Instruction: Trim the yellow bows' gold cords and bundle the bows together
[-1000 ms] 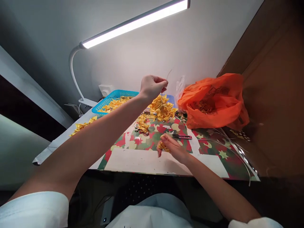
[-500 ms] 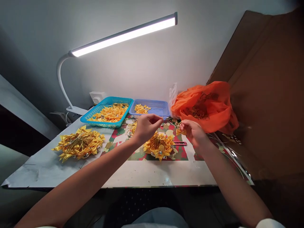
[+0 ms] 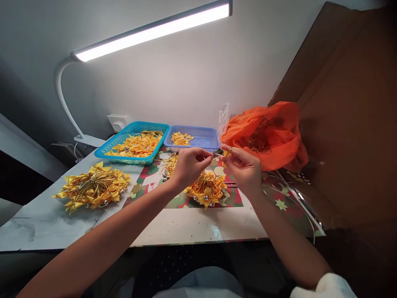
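My left hand (image 3: 191, 166) is closed in a pinch on the end of a thin pale strand, just above a bundle of yellow ribbon flowers with silver bells (image 3: 206, 191). Close beside it on the right, my right hand (image 3: 245, 167) pinches a small yellow ribbon piece (image 3: 228, 152), and the strand runs between the two hands. A larger bundle of yellow flowers with gold stems (image 3: 94, 186) lies on the left of the table. More gold stems and bells (image 3: 170, 165) are partly hidden behind my left hand.
A teal basket (image 3: 124, 159) of yellow flowers and a blue basket (image 3: 204, 138) with yellow pieces stand at the back. Right of them is an orange bag (image 3: 279, 136). A lamp (image 3: 155, 31) hangs overhead; cardboard (image 3: 344, 124) rises at the right.
My right hand has moved left, up to my left hand, bringing the yellow piece with it. The camera view has shifted slightly.
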The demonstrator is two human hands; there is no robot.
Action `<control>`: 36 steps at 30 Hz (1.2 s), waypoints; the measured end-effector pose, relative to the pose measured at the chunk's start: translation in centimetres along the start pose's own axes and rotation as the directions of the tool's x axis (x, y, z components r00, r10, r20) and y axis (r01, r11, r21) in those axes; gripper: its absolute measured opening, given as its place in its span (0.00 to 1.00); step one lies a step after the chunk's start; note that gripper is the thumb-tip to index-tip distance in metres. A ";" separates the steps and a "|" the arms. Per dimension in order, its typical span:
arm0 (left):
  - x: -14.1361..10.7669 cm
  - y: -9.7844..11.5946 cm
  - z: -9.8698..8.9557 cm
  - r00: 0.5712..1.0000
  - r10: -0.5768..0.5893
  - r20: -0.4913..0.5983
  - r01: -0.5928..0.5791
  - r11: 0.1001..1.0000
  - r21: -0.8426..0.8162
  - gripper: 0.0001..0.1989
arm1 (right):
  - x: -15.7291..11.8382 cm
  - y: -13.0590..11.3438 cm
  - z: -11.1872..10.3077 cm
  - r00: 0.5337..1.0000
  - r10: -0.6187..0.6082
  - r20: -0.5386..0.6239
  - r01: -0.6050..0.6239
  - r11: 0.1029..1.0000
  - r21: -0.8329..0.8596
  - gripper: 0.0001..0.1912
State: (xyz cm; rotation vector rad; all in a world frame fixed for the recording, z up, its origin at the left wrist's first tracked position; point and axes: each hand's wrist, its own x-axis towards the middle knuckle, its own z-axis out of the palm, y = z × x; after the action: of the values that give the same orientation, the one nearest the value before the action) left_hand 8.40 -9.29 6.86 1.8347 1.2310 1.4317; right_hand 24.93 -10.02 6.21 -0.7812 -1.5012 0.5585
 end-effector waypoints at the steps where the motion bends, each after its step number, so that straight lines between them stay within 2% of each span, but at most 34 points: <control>1: 0.1 0.1 0.0 1.000 0.008 0.009 -0.008 1.000 0.000 0.07 | 0.3 -0.2 0.0 0.997 -0.073 0.032 0.075 0.995 -0.071 0.14; 4: 0.2 0.4 -0.1 0.999 0.034 0.030 -0.034 0.999 -0.004 0.07 | 1.1 -0.4 0.0 0.978 -0.180 0.108 0.198 0.961 -0.193 0.13; 12: 0.1 0.7 -0.2 0.996 0.082 0.031 -0.083 0.996 0.022 0.06 | 1.7 0.0 -0.1 0.973 -0.171 0.157 0.200 0.960 -0.194 0.04; 17: 0.1 0.7 -0.2 0.995 0.100 0.027 -0.101 0.994 0.045 0.05 | 2.2 -0.1 -0.4 0.953 -0.179 0.246 0.224 0.960 -0.167 0.04; 19: 0.2 0.7 -0.3 0.996 0.079 0.038 -0.080 0.996 0.026 0.05 | 2.4 0.1 -0.4 0.962 -0.147 0.230 0.189 0.966 -0.175 0.04; 21: 0.2 0.5 -0.4 0.997 0.042 0.057 -0.040 0.999 -0.036 0.05 | 2.5 0.4 -0.4 0.979 -0.059 0.196 0.092 0.982 -0.164 0.02; 24: 0.2 0.1 -1.0 0.996 -0.036 0.076 0.047 0.986 -0.159 0.06 | 2.6 0.7 -0.6 0.983 0.091 0.158 -0.081 0.995 -0.064 0.03; 26: 0.1 -0.3 -1.5 0.993 -0.097 0.071 0.111 0.968 -0.227 0.06 | 2.6 0.8 -0.7 0.979 0.146 0.145 -0.149 0.989 0.007 0.06; 29: -0.2 -0.5 -2.4 0.987 -0.158 0.018 0.156 0.938 -0.310 0.07 | 2.5 0.9 -0.9 0.982 0.157 0.107 -0.164 0.985 0.057 0.08; 31: -0.6 -0.3 -2.9 0.987 -0.156 -0.041 0.132 0.928 -0.349 0.07 | 2.6 1.0 -0.9 0.989 0.136 0.050 -0.140 0.986 0.090 0.10; 34: -1.2 0.5 -3.7 0.990 -0.097 -0.107 0.050 0.926 -0.373 0.07 | 2.7 1.3 -0.8 0.993 0.111 -0.029 -0.106 0.986 0.129 0.12; 36: -1.8 1.0 -4.1 0.993 -0.032 -0.114 -0.013 0.928 -0.372 0.08 | 2.8 1.6 -0.6 0.994 0.105 -0.031 -0.100 0.986 0.131 0.12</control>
State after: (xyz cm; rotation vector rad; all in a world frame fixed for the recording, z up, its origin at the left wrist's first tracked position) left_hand 4.81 -11.87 8.13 1.5025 0.9370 1.6581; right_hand 25.81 -6.94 6.86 -0.7669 -1.3812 0.7079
